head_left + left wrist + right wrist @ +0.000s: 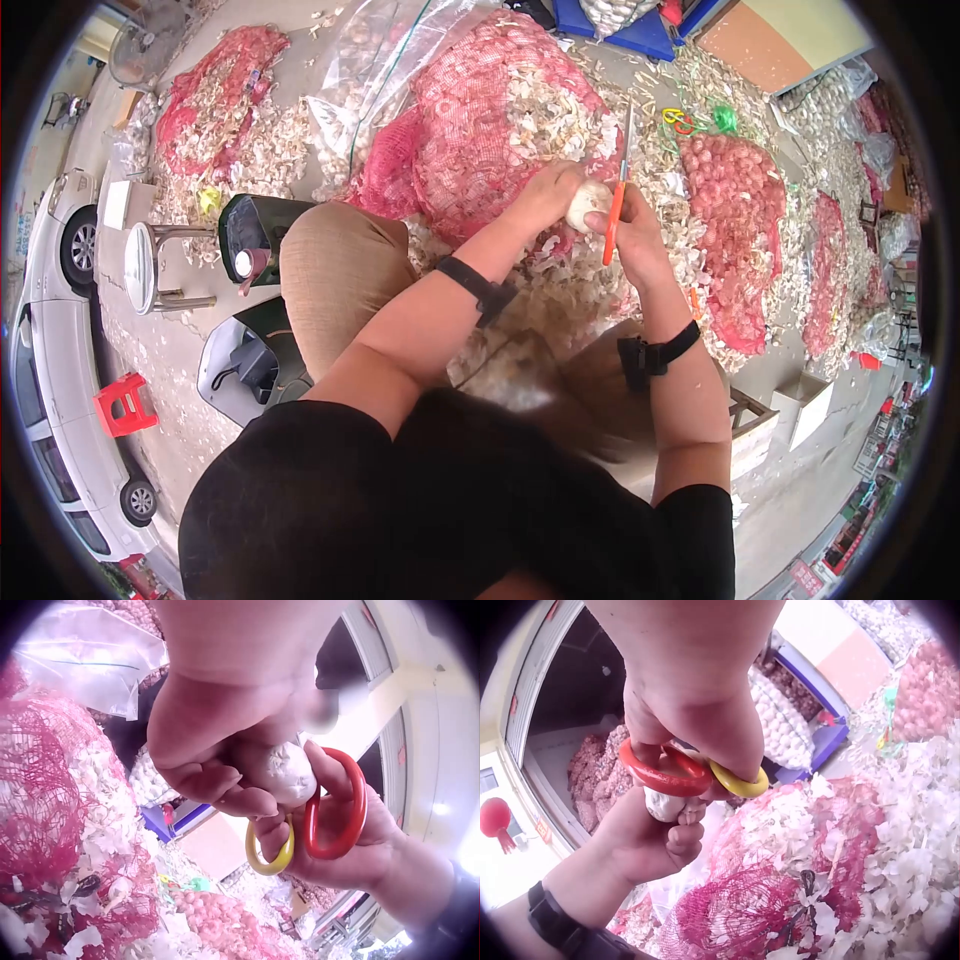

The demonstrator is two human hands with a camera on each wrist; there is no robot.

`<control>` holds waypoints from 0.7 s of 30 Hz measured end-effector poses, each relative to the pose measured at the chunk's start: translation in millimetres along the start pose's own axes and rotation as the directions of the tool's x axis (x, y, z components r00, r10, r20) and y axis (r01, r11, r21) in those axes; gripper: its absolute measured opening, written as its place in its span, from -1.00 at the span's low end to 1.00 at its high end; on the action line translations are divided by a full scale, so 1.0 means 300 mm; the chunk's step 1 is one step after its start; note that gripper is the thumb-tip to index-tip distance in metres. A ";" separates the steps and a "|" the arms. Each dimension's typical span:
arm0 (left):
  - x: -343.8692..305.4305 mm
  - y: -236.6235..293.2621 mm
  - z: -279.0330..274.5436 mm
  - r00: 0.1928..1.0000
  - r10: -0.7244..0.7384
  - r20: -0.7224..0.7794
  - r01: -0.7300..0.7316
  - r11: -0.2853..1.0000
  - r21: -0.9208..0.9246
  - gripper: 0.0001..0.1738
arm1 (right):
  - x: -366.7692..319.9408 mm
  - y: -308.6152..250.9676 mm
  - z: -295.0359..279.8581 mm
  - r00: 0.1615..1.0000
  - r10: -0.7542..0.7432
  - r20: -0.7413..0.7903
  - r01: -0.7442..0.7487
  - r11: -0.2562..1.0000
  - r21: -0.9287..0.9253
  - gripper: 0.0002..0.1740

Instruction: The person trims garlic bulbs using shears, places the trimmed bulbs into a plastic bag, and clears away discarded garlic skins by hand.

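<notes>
My left hand (548,195) grips a white garlic bulb (588,208), its fingers curled round it in the left wrist view. Close on the right, my right hand (642,238) holds a pair of scissors (613,225). Their blades point away from me, up past the bulb in the head view. Fingers of the right hand pass through the red handle loop (361,817) and the yellow handle loop (744,784). The right thumb lies close against the bulb. Both hands are over a pink mesh sack (460,120) strewn with garlic skins; the blades are mostly hidden in the wrist views.
Another pink mesh sack of garlic (735,220) lies at the right, beside scissors with yellow and red handles (680,121). Loose peelings (540,290) spread between the knees. A clear plastic bag (370,75) lies ahead, a metal stool (145,268) and a red stool (125,405) at left.
</notes>
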State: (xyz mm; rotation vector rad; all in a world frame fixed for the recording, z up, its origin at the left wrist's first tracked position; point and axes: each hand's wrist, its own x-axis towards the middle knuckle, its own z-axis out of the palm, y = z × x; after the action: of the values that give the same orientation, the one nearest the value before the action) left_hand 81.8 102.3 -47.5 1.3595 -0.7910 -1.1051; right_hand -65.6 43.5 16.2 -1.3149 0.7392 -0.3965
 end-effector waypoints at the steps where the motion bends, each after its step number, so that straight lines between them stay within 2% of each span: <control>1: -0.019 0.018 0.004 0.997 -0.069 0.014 0.070 0.995 -0.077 -0.64 | 0.001 0.007 -0.005 1.000 0.008 0.010 -0.007 1.000 -0.019 -0.42; 2: -0.032 0.055 -0.001 0.990 -0.135 0.031 0.138 0.980 -0.144 -0.66 | 0.008 0.020 -0.012 1.000 0.009 0.025 -0.008 0.999 -0.032 -0.41; 3: -0.039 0.074 -0.005 0.986 -0.166 0.035 0.169 0.977 -0.131 -0.66 | 0.008 0.033 -0.016 1.000 0.015 0.005 -0.015 0.999 -0.035 -0.41; 5: -0.040 0.080 -0.016 0.975 -0.216 0.047 0.221 0.962 -0.158 -0.68 | 0.017 0.038 -0.026 0.998 0.013 0.063 -0.019 0.996 0.089 -0.38; 6: -0.025 0.064 -0.010 0.976 -0.210 0.059 0.217 0.964 -0.157 -0.68 | 0.022 0.023 -0.025 0.999 0.008 0.051 -0.012 0.996 0.085 -0.38; 8: -0.019 0.005 -0.004 0.968 -0.238 0.078 0.225 0.964 0.144 -0.73 | 0.018 0.001 -0.012 0.992 -0.001 0.130 -0.025 0.981 0.193 -0.36; 9: -0.022 -0.018 -0.011 0.979 -0.201 -0.017 0.198 0.940 0.279 -0.74 | 0.020 0.002 -0.012 0.996 0.009 0.090 -0.024 0.985 0.172 -0.36; 10: -0.003 -0.070 -0.028 0.980 -0.197 -0.010 0.192 0.940 0.283 -0.74 | 0.026 0.001 -0.018 0.997 0.004 0.083 -0.018 0.985 0.173 -0.36; 11: 0.024 -0.143 -0.048 0.981 0.081 -0.177 0.035 0.821 0.570 -0.72 | 0.030 0.005 -0.025 0.998 0.029 0.061 -0.037 0.989 0.144 -0.37; 12: 0.033 -0.184 -0.061 0.890 0.386 -0.241 -0.034 0.584 0.811 -0.69 | 0.033 0.015 -0.033 0.998 0.057 0.041 -0.061 0.992 0.115 -0.39; 13: 0.009 -0.070 -0.064 0.930 0.308 -0.202 -0.052 0.652 0.756 -0.60 | 0.035 0.032 -0.048 0.997 0.061 0.038 -0.065 0.991 0.115 -0.39; 14: 0.008 -0.022 -0.062 0.930 0.308 -0.200 -0.053 0.651 0.757 -0.60 | 0.045 0.050 -0.070 0.997 0.057 0.049 -0.059 0.998 0.023 -0.41; 15: 0.009 0.009 -0.058 0.979 0.165 -0.123 -0.077 0.846 0.528 -0.58 | 0.053 0.065 -0.080 0.997 0.056 0.061 -0.051 0.996 -0.068 -0.44; 16: 0.007 0.031 -0.052 0.999 0.047 -0.002 -0.045 0.967 0.252 -0.56 | 0.060 0.079 -0.083 0.997 0.057 0.059 -0.053 0.996 -0.067 -0.44; 17: -0.017 0.048 -0.025 0.993 0.107 0.049 -0.116 0.965 0.234 -0.56 | 0.065 0.089 -0.088 0.998 0.050 0.048 -0.046 0.996 -0.080 -0.45; 18: -0.019 0.060 -0.019 0.993 0.108 0.052 -0.117 0.966 0.229 -0.56 | 0.062 0.083 -0.087 0.998 0.043 0.035 -0.039 0.995 -0.096 -0.47; 19: -0.019 0.069 -0.014 0.997 -0.001 0.077 -0.010 0.990 0.141 -0.57 | 0.056 0.076 -0.083 0.999 0.043 0.029 -0.040 0.994 -0.101 -0.47; 21: -0.024 0.082 -0.010 0.981 -0.167 0.096 0.170 0.985 -0.028 -0.56 | 0.050 0.059 -0.069 0.997 -0.021 -0.080 0.022 1.000 0.021 -0.47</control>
State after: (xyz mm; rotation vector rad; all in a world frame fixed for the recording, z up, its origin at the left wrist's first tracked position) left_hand 86.0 107.1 -22.4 1.3718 -0.7297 -1.3174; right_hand -71.6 23.0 -6.2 -1.2931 0.7860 -0.4757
